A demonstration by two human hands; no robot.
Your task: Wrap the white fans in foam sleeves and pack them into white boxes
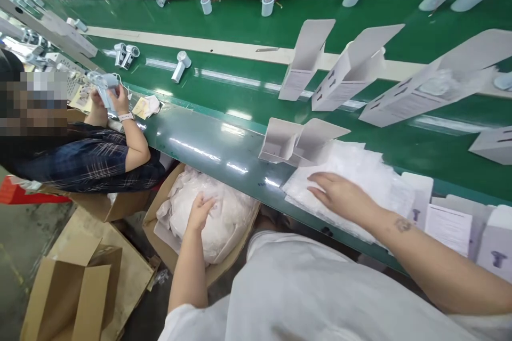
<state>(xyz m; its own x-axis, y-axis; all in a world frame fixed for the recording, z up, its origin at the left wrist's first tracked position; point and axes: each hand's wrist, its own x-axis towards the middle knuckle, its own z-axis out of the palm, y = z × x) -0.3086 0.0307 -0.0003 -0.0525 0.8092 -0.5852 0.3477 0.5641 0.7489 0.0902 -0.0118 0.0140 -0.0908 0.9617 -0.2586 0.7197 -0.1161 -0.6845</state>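
Note:
My left hand [200, 213] is over a carton of crumpled clear plastic bags [230, 218] at the bench's front edge. Its thumb stands apart from the loosely bent fingers, and I see nothing plainly gripped. My right hand [340, 194] lies over a stack of white translucent sleeves [360, 165] on the bench, thumb and fingers apart. Just beyond the sleeves is a small white box [280, 141] with its flaps up.
Several open white boxes [338, 82] stand on the green conveyor [240, 98], one with a plastic-wrapped item. White handheld devices [181, 66] lie further left. A co-worker [88, 154] at left holds a similar device. Printed white boxes [448, 226] sit at right. An open carton [68, 298] is on the floor.

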